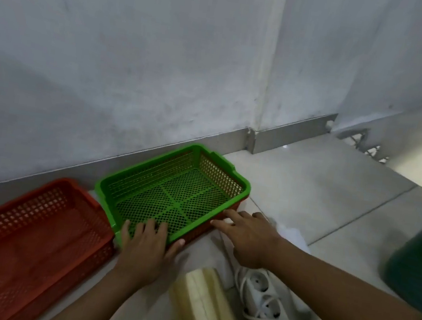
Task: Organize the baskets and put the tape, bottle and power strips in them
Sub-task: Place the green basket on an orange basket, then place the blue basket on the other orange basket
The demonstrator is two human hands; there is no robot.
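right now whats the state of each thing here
green basket: upright, empty, nested in an orange one
red basket: upright, empty, beside the green one
left hand: fingers over the green basket's near rim, thumb on its outer side
right hand: fingers straight, touching the basket's right side
white power strip: on the floor, cord looped over it

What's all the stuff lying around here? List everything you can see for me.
Green basket: one, green, on the floor by the wall, nested in a red basket whose edge shows beneath it.
Red basket: one, red-orange, on the floor left of the green basket.
Power strip: at least one, white with its cord, on the floor at lower right.
Cream object: one, pale yellow, long, beside the power strip; too blurred to identify.
Dark green object: one, at the right edge, cut off.
Left hand: grips the green basket's near rim.
Right hand: fingers straight, touching the basket's near right corner.
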